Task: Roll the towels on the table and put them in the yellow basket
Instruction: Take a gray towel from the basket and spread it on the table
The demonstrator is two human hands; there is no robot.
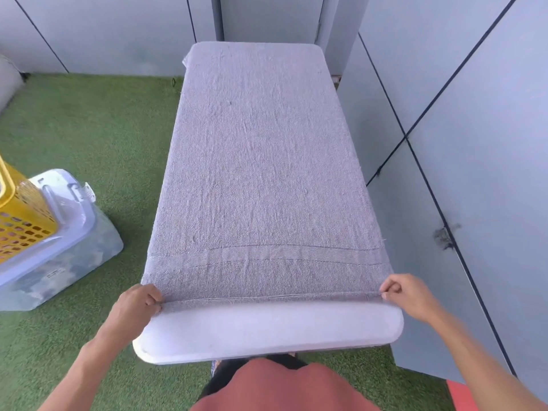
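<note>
Grey terry towel lies flat, covering nearly the whole narrow white rounded-corner table; only the near strip of tabletop shows bare. Your left hand pinches the towel's near-left corner, fingers curled on the hem. Your right hand pinches the near-right corner likewise. Hem taut between them. Yellow perforated plastic basket sits at far left on a clear lidded storage bin. Green turf open to the left; grey wall panels close on the right.
</note>
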